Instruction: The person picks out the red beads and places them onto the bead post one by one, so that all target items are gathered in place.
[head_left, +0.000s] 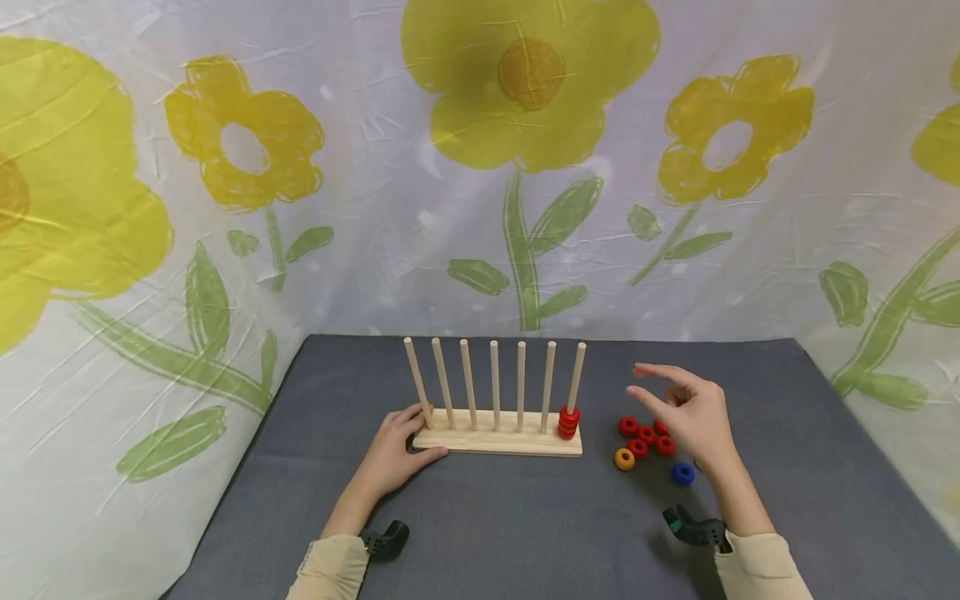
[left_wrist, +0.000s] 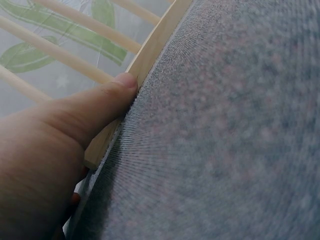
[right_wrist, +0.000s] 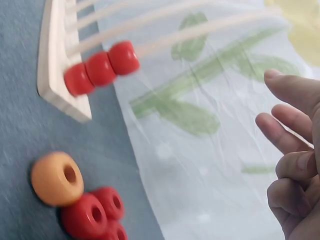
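Observation:
A wooden peg stand (head_left: 498, 445) with a row of several upright dowels stands on the table. Three red beads (head_left: 568, 423) are stacked on its rightmost peg. At the left end, my left hand (head_left: 396, 450) grips the base, its thumb (left_wrist: 112, 95) along the front edge and fingers behind. My right hand (head_left: 693, 412) hovers over the loose beads to the right, thumb and forefinger apart with nothing between them. Below it lie several red beads (head_left: 637, 448), an orange bead (head_left: 624, 459) and a blue bead (head_left: 682, 474). The right hand partly hides the group.
The dark grey tabletop (head_left: 525, 533) ends at a pale cloth backdrop (head_left: 367, 283) printed with yellow flowers. A black wrist strap device (head_left: 387, 540) sits on the left wrist, another (head_left: 693, 529) on the right.

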